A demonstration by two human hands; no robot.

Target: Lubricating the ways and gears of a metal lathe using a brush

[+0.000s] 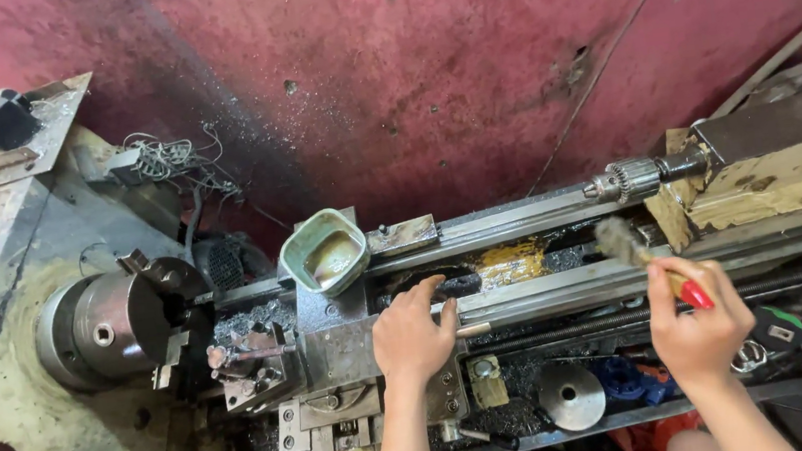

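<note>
A big, dirty metal lathe (259, 302) stood by a red wall (423, 62). A green bowl (325, 251) of oily liquid sat on it. The left hand (413, 333) lay flat, fingers apart, on the lathe's carriage (335, 349). The right hand (699, 322) was closed around a red-handled brush (638, 252) over the lathe's rails.

Hands (413, 333) and brush (641, 256) over lathe (522, 227)
</note>
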